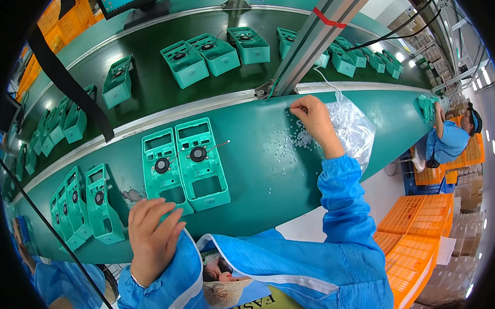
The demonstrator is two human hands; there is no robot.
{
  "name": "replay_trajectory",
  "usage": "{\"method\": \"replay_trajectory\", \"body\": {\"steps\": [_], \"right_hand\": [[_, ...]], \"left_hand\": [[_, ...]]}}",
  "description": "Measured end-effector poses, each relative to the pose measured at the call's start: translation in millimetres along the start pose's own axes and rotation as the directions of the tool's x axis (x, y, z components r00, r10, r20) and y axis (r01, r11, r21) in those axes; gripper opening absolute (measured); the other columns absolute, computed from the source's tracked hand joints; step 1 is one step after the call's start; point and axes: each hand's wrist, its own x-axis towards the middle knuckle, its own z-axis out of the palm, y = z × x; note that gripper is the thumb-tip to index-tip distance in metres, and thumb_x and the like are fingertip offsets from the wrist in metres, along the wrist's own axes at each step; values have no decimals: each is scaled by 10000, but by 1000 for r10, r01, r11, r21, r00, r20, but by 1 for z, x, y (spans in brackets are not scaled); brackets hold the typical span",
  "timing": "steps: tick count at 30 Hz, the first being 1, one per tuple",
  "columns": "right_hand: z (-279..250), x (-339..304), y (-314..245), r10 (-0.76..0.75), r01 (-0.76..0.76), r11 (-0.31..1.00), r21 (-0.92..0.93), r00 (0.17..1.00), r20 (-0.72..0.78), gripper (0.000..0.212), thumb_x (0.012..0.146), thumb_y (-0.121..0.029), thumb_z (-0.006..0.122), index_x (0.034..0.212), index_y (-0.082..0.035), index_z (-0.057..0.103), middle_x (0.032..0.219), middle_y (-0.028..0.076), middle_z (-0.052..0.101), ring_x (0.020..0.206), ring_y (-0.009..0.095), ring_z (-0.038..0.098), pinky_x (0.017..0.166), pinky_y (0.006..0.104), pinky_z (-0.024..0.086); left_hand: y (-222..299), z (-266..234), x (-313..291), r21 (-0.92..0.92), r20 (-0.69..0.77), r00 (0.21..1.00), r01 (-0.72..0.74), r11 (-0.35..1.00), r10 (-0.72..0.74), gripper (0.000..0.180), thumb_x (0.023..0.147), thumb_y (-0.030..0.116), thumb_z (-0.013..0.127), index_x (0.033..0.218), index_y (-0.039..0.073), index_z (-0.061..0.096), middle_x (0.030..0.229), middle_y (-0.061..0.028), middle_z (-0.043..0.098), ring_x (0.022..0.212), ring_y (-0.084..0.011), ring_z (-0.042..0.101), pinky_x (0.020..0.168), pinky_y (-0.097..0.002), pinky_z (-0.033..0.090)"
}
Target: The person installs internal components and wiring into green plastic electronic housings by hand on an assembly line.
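Two green plastic housings [202, 166] lie side by side in front of me, each with a round black speaker-like part [161, 165] and thin wires. My left hand [153, 235] hovers by the near end of the left housing, fingers apart and holding nothing. Over a scatter of small clear pieces [291, 139] on the green bench, my right hand [314, 117] has thumb and fingertips pinched together. Whatever is between those fingertips is too small to make out. A clear plastic bag [351, 128] of the small pieces lies beside my right wrist.
Several more green housings [97, 204] stand at the left of the bench. Beyond a metal rail, a dark green belt [147, 69] carries others. A metal post [311, 48] rises at the bench's far edge. Orange crates [414, 225] and a co-worker [449, 140] are at the right.
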Motion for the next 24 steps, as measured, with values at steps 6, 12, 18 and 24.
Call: {"method": "replay_trajectory", "body": {"steps": [6,12,18,24], "right_hand": [[2,3,5,-252,250,965,-83,968,-14,91,814,-67,778,902,-65,757,910,87,693,938,321,645,823,427,531],[3,7,-1,-457,439,863,-251,889,-16,70,784,-69,764,847,-93,744,897,58,678,907,295,631,788,420,524],[1,12,-3,-581,548,749,-372,813,28,58,752,-107,697,806,-113,717,860,39,653,879,276,624,756,417,492],[-12,8,-72,-606,579,763,-287,796,-3,115,728,-15,753,832,-59,731,890,66,671,929,297,631,822,421,486]], "left_hand": [[1,9,2,-26,-5,1000,-24,999,24,311,728,125,841,1027,75,775,1096,-81,708,1100,-316,646,990,-538,485],[-1,8,-1,18,-17,999,-40,999,40,318,736,133,842,1043,92,768,1093,-66,709,1103,-302,644,1005,-536,479],[-6,10,-10,66,-67,997,-35,997,40,350,730,180,836,1056,80,756,1098,-58,711,1091,-286,641,906,-477,462],[-7,18,-17,155,-122,990,84,984,-66,483,732,340,835,1127,82,728,1065,-40,693,1028,-260,624,868,-438,438]]}}
